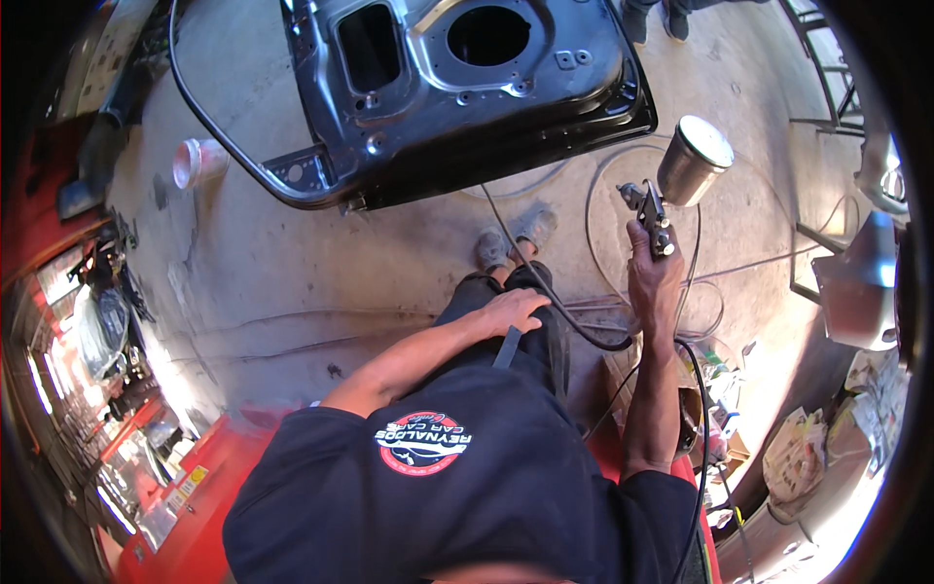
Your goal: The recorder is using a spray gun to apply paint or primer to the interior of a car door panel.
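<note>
My right hand (655, 273) is wrapped round the grip of a spray gun (649, 202), held up at the right. A silver cup (687, 165) with a pale lid sits tilted on top of the gun. My left hand (514, 311) lies over my thigh, its fingers stretched out and holding nothing I can see. A dark hose (574, 326) runs past those fingertips; whether they touch it I cannot tell. Ahead of me is a glossy black car door panel (399, 122), raised above the floor, with its thin window frame curving out to the left.
A pinkish container (199, 163) stands left of the door. Hoses (595, 195) loop over the concrete floor. Another person's shoes (676, 24) show beyond the door. Car body parts (856, 282) and crumpled paper (798, 453) line the right. A red surface (209, 487) lies at lower left.
</note>
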The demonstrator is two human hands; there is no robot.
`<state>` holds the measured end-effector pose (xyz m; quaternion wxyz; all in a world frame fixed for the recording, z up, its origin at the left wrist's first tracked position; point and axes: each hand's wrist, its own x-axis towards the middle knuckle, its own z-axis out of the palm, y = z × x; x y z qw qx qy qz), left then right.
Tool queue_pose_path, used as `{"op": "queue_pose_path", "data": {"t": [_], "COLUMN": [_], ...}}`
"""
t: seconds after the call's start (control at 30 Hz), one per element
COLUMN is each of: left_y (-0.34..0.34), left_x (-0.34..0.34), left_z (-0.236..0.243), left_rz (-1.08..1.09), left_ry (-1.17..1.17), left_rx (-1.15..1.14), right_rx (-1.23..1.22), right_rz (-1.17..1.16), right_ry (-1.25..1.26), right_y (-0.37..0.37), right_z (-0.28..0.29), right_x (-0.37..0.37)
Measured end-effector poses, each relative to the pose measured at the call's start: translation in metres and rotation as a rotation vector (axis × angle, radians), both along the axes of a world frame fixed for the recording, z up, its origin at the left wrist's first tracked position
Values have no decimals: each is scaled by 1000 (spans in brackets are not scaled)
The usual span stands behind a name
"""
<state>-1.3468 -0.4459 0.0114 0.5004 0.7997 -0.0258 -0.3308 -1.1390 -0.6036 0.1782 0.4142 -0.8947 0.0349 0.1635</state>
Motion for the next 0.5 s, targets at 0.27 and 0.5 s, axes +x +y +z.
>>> {"op": "queue_pose_path", "data": {"t": [0.27,0.5], "left_y": [-36,-54], "left_x": [-5,-50], "left_z": [5,-33], "left_rz": [-241,-142], "left_ry": [-214,-345], "left_rx": [-386,-492], "right_rx": [139,221], "right_rz": [30,212], "right_ry": [119,206], "right_y": [34,85], "right_z": [-13,-16], "right_x": [-54,-85]}}
